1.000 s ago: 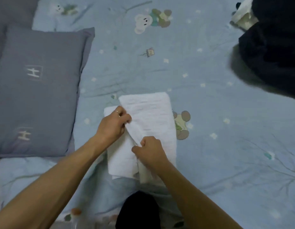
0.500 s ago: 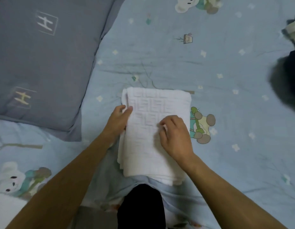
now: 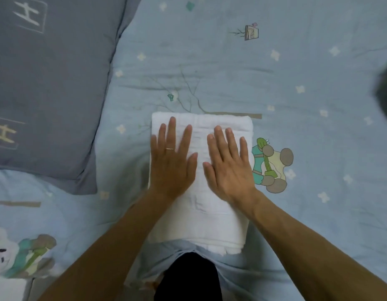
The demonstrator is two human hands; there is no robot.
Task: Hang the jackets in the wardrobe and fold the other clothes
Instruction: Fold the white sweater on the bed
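On the blue bedspread (image 3: pixel 275 79), the left hand (image 3: pixel 172 161) and right hand (image 3: pixel 228 168) press flat, fingers straight and spread, on the folded white cloth (image 3: pixel 201 218). A careless sideways push could slide the layers and undo the fold.

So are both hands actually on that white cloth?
Touching. The head view shows the left hand and the right hand lying flat, fingers straight, on the folded cloth.

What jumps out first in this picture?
Two flat hands, left hand and right hand, press side by side on a folded white cloth in the middle of a blue cartoon-print bedsheet. A large grey pillow fills the upper left.
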